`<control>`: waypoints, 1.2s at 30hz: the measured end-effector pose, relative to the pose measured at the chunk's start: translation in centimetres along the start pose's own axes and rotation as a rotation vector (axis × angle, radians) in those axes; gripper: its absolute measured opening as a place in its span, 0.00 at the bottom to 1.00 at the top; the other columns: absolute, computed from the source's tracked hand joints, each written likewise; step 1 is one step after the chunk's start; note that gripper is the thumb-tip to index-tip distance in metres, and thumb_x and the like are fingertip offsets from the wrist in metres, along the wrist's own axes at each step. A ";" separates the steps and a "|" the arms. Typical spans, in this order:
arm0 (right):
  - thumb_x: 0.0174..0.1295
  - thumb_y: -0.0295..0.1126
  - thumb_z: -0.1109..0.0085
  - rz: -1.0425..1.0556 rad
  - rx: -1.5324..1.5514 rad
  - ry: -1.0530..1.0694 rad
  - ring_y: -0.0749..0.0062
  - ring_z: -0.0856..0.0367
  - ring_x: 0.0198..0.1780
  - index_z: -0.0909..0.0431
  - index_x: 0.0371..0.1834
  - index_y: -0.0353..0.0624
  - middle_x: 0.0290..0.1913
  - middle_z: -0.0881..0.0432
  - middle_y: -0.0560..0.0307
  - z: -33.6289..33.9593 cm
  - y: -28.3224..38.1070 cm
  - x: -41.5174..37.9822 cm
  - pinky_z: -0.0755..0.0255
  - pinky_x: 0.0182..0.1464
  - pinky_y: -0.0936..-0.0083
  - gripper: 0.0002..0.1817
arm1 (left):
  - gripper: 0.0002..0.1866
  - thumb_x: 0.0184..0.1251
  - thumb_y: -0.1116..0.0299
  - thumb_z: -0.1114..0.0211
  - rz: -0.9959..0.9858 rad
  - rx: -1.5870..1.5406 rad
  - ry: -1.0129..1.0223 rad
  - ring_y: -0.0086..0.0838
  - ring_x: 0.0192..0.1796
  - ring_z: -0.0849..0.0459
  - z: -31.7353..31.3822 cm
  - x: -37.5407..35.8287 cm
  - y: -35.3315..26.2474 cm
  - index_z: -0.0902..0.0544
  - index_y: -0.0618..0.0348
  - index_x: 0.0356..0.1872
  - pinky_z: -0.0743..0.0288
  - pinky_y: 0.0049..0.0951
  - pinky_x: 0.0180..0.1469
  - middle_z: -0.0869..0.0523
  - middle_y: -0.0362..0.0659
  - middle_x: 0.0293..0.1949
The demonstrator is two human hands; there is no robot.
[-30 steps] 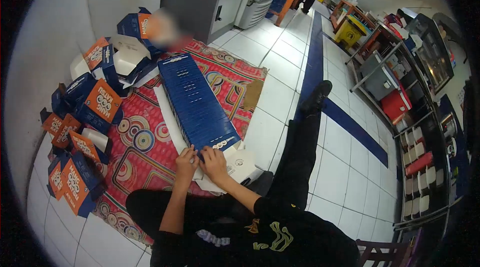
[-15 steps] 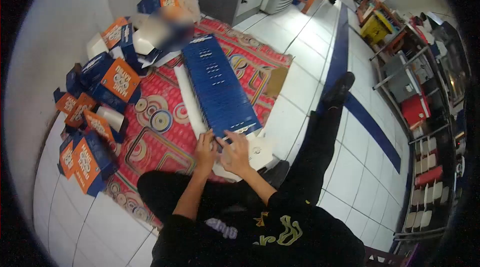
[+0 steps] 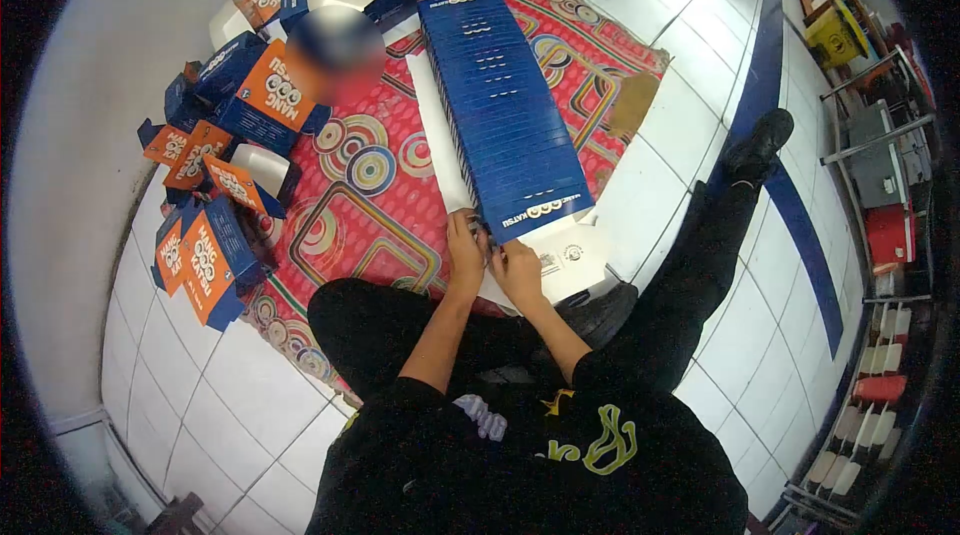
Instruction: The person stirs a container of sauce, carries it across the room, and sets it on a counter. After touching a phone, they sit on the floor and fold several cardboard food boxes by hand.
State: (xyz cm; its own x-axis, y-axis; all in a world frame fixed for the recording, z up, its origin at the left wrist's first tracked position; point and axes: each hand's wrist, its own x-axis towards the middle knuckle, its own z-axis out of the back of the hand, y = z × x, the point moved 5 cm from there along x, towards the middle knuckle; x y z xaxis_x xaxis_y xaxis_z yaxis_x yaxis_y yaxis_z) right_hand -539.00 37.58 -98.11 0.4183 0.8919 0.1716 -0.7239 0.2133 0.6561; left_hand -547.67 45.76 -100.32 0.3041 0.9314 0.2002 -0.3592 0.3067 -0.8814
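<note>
left hand (image 3: 466, 250) + right hand (image 3: 518, 273) still at stack (image 3: 510, 105), 7 o'clock corner | fingers curled, can't tell grip | view's shifted, work spot hasn't imo

The left hand (image 3: 465, 253) and right hand (image 3: 517, 273) meet at the near left corner of a long, overlapping blue cardboard stack (image 3: 510, 115) on a red patterned mat (image 3: 385, 220).

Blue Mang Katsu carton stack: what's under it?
Red patterned mat shows beside the carton stack; a white strip runs along its left edge. What lies directly beneath is covered.
</note>
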 end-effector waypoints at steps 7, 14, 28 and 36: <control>0.52 0.25 0.42 0.107 0.014 -0.194 0.48 0.25 0.28 0.28 0.27 0.37 0.25 0.26 0.45 0.1 0.3 -0.5 0.31 0.30 0.58 0.04 | 0.20 0.49 0.86 0.43 -0.020 0.086 0.018 0.50 0.45 0.26 -0.8 -0.1 1.2 0.30 0.67 0.47 0.31 0.42 0.46 0.27 0.56 0.40; 0.49 0.23 0.41 0.156 0.019 -0.285 0.49 0.25 0.28 0.26 0.27 0.36 0.25 0.25 0.45 -0.3 0.0 -0.6 0.31 0.30 0.58 0.04 | 0.19 0.46 0.85 0.43 0.018 0.187 0.075 0.52 0.43 0.27 -0.2 0.4 -0.7 0.29 0.66 0.43 0.32 0.43 0.44 0.28 0.56 0.38; 0.49 0.23 0.35 -0.213 0.431 -0.343 0.68 0.23 0.35 0.24 0.44 0.37 0.34 0.20 0.57 11.3 -11.9 0.9 0.29 0.40 0.74 0.17 | 0.31 0.46 0.85 0.38 -0.004 -0.053 0.246 0.37 0.48 0.21 -0.9 -0.9 2.2 0.38 0.65 0.55 0.23 0.34 0.51 0.27 0.48 0.48; 0.46 0.19 0.39 -0.158 0.054 0.192 0.51 0.21 0.36 0.26 0.49 0.38 0.32 0.21 0.40 9.2 -13.5 6.1 0.29 0.41 0.66 0.23 | 0.24 0.47 0.83 0.38 0.012 0.132 0.254 0.53 0.49 0.27 -0.6 -0.2 0.3 0.33 0.66 0.48 0.29 0.42 0.45 0.29 0.57 0.43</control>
State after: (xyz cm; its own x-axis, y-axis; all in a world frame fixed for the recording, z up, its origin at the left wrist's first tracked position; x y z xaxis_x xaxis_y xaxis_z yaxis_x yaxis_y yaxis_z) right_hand -521.57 36.47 -99.14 0.4081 0.9097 -0.0760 -0.6251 0.3392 0.7030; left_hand -547.31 45.51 -100.86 0.5047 0.8610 0.0621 -0.4710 0.3349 -0.8161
